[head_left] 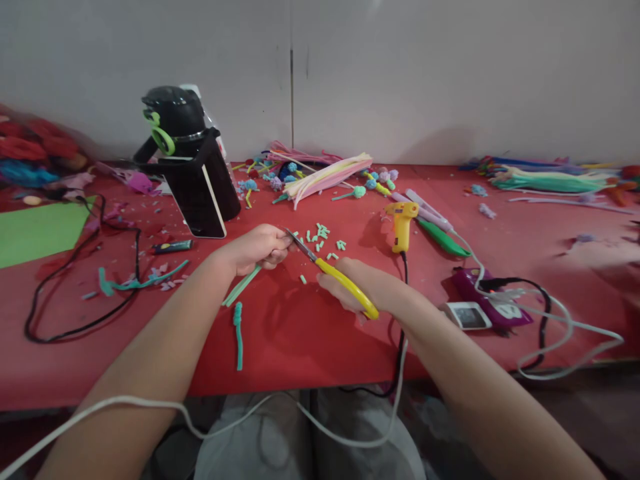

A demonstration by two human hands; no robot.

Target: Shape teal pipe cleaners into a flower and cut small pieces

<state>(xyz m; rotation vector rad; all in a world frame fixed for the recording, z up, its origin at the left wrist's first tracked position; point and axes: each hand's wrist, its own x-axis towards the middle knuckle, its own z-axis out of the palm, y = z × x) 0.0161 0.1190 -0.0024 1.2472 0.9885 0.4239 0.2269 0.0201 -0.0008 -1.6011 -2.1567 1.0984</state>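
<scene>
My left hand (264,248) is closed around a few pale green pipe cleaners (243,285), whose long ends stick out below the fist toward me. In my right hand (345,283) are yellow-handled scissors (347,283). Their blades meet the tips of my left fingers, where the other ends of the pipe cleaners lie. Short pale green cut pieces (323,231) are scattered on the red table (300,333) just beyond the blades. A teal pipe cleaner with a coiled top (239,337) lies below my left hand.
A black bottle (175,113) and a phone (193,200) in a stand are at the back left. Pipe cleaner bundles (330,175) lie along the wall. To the right are a yellow glue gun (401,223), a purple power strip (493,300) and cables. A white cord (345,440) crosses my lap.
</scene>
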